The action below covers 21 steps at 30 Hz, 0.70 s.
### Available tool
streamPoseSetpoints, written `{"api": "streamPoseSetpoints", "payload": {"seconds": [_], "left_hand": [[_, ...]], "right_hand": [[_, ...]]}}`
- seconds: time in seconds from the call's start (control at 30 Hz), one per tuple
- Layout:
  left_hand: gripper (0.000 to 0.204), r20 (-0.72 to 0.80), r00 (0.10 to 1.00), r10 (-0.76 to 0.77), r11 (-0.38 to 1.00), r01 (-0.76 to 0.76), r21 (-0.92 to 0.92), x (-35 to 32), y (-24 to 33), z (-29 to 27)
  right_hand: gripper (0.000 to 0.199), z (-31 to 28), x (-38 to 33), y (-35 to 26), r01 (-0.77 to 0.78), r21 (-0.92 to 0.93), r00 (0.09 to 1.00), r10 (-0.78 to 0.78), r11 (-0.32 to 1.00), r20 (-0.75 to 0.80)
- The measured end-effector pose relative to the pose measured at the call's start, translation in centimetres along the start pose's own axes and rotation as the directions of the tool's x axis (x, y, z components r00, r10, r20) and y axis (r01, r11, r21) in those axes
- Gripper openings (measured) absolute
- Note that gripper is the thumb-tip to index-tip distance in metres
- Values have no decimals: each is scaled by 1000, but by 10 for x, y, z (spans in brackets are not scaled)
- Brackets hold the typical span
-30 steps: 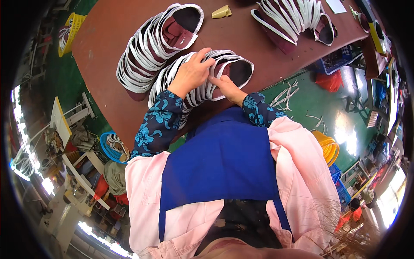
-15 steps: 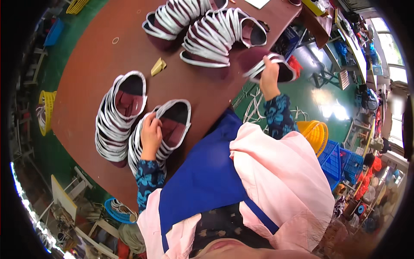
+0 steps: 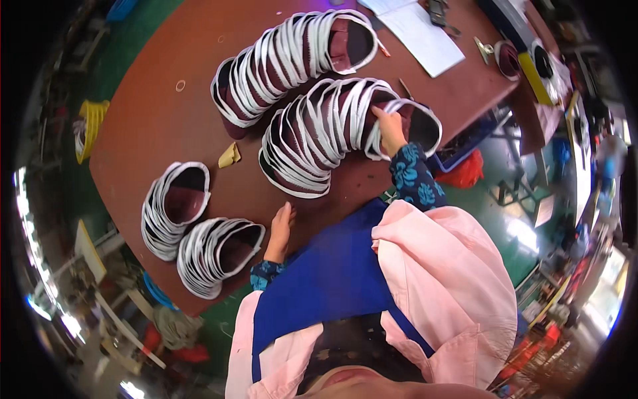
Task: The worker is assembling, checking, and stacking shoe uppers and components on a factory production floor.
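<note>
Nested maroon shoe uppers with white edging lie in several stacks on the brown table [image 3: 159, 80]. My right hand [image 3: 390, 131] grips the rim of the end shoe upper [image 3: 428, 126] on the nearer long stack [image 3: 302, 136]. Its thumb and fingers close around the white edge. My left hand [image 3: 280, 229] is at the table's near side, holding nothing, fingers stretched out. It is nearest a short stack [image 3: 199, 263], which lies to its left. Another short stack [image 3: 156, 216] lies beyond that one. Farther back is a second long stack [image 3: 276, 60].
A crumpled tan scrap [image 3: 229, 155] and a thin ring [image 3: 180, 85] lie on the table. White paper [image 3: 425, 40] and a metal clip [image 3: 484, 50] are at the far right. Past the right edge are a blue crate [image 3: 458, 149] and a red bag [image 3: 465, 171].
My right hand has brought a shoe upper from beyond the table edge to the end of the nearer long stack. My left hand has left a short stack and moved right. The view has shifted.
</note>
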<state>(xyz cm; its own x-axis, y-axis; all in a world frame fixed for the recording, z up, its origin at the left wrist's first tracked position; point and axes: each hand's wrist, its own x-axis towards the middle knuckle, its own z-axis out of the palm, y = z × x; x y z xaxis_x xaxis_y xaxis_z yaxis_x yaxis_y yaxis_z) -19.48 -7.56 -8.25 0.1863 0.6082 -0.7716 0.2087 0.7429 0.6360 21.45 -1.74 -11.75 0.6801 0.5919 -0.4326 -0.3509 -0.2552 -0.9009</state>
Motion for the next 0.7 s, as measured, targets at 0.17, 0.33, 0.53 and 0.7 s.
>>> {"api": "streamPoseSetpoints", "payload": {"seconds": [0.17,0.33,0.53,0.7], "left_hand": [[75,-152,972,-181,862,82,-500,4,34,74],[60,-248,964,100,665,-250,-703,25,37,86],[57,-495,860,124,787,-389,-479,33,33,90],[51,-440,887,141,910,-292,-296,-1,23,84]], "right_hand": [[41,15,-63,-41,181,44,968,-186,983,170],[63,33,-57,-44,-144,-6,873,130,990,469],[58,16,-63,-45,-330,-187,631,363,925,685],[60,-29,-90,-29,-236,-292,613,376,927,696]]}}
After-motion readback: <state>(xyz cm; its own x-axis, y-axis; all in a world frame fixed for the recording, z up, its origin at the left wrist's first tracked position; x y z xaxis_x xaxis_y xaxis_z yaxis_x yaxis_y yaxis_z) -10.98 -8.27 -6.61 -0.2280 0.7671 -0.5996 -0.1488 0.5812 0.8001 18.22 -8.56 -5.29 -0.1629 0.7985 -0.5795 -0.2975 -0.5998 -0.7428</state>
